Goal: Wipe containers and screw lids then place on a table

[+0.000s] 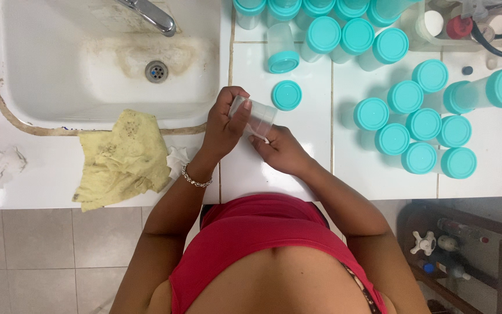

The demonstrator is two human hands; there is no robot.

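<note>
Between both hands, just above the white tiled bench (pixel 280 174), a clear lidless cup (pixel 258 118) lies tilted. The left hand (pixel 223 125) has its fingers closed on the rim, steadying it; the right hand (pixel 280 150) pinches something white at its base. A loose teal lid (pixel 286 95) waits just beside, capped jars (pixel 416 125) well apart.

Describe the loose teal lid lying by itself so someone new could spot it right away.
Start at the white sink and move right onto the tiled counter. Just above the left hand and right hand, which hold a clear jar, lies the teal lid. Unlike the capped jars nearby, it sits flat with no container beneath.
</note>
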